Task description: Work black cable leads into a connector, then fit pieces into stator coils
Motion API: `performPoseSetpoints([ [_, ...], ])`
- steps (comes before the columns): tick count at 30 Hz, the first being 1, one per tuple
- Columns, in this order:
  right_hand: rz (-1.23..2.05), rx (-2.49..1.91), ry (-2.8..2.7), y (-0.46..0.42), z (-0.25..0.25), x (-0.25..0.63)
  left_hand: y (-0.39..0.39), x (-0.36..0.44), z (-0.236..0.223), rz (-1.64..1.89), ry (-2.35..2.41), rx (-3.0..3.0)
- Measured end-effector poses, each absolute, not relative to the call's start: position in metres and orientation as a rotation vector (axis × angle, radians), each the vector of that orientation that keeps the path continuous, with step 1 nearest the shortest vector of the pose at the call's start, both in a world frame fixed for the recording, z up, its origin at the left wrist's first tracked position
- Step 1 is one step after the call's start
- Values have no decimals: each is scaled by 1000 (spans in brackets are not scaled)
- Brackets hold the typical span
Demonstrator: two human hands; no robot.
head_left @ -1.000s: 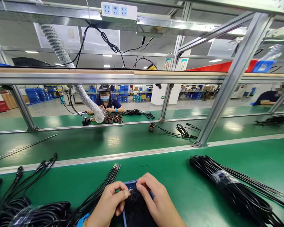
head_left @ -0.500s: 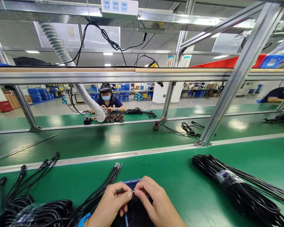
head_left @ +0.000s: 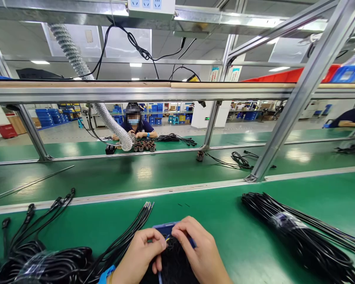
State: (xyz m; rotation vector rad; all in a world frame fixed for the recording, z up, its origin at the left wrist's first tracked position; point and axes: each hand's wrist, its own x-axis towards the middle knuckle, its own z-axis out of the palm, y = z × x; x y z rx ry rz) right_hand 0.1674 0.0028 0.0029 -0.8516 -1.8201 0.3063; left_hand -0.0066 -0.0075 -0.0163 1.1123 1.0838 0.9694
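My left hand (head_left: 142, 254) and my right hand (head_left: 199, 252) meet at the bottom centre, fingers pinched together over a small wire end (head_left: 167, 238) with yellow and blue strands. Under them lies a blue tray (head_left: 164, 229) holding a dark mass of fine black bits. A group of black cables with stripped tips (head_left: 136, 223) runs from the lower left up toward my left hand. I wear a blue wristband (head_left: 105, 273) on the left wrist.
A bundle of black cables with plugs (head_left: 38, 252) lies at lower left, another wrapped bundle (head_left: 296, 236) at right. A green conveyor belt (head_left: 154, 173) runs behind a metal rail. Across it a person (head_left: 134, 126) works beside small motors (head_left: 143, 146) and a flexible duct (head_left: 112, 124).
My fingertips have closed in together on the wire end. The view has shifted slightly; a small part on the conveyor belt has drifted to the right.
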Motion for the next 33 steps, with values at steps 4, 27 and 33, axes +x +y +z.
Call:
performPoseSetpoints([
  [4, 273, -834, -1837, 3, 1, 166, -7, -7, -19, 983, 1074, 1111],
  [27, 342, -778, -1862, 8, 1, 171, -10, -9, -24, 1006, 999, 1083],
  [33, 546, -820, -1948, 6, -2, 169, -11, -9, -22, 980, 1004, 1106],
])
